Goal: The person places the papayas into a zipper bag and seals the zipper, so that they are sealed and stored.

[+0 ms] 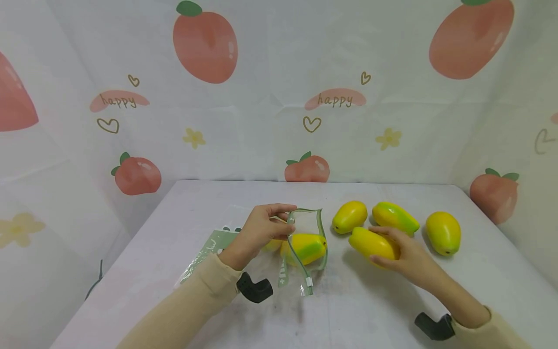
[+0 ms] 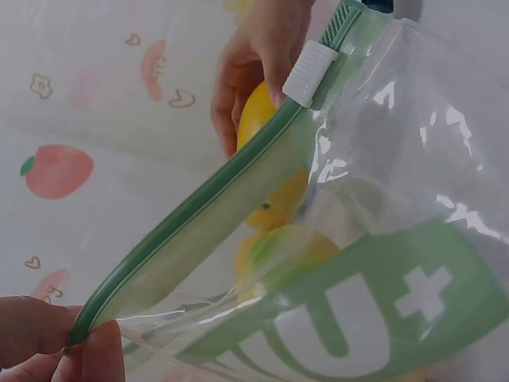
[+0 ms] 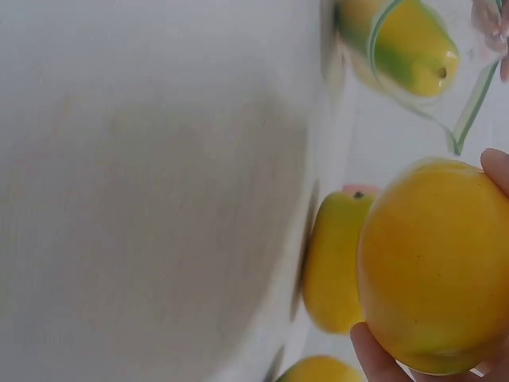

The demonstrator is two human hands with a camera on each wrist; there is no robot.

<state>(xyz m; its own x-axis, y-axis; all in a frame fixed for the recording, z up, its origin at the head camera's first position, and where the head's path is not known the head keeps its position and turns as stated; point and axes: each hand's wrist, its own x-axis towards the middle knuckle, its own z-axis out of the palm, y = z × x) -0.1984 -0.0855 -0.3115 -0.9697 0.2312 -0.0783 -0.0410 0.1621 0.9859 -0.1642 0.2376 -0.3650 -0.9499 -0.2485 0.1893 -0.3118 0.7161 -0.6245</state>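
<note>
A clear slider zip bag (image 2: 445, 159) with a green rim and green print lies on its side, mouth towards the right. My left hand (image 1: 257, 233) pinches the upper edge of the mouth between thumb and fingers, holding it apart. Inside rests a yellow-green mango (image 1: 308, 248), with more yellow fruit (image 1: 272, 245) behind it, partly hidden by my left hand. To the right of the mouth, my right hand (image 1: 411, 257) grips another yellow mango (image 1: 371, 243), raised over the table. The white slider (image 2: 310, 73) sits at one end of the zip.
Behind and beside my right hand lie three mangoes: one at the back (image 1: 350, 217), a greener one (image 1: 394, 217) and one farther right (image 1: 443, 233). A flat green-printed bag (image 1: 215, 243) lies left on the white table (image 1: 348, 310). A fruit-patterned cloth (image 1: 261, 121) hangs behind.
</note>
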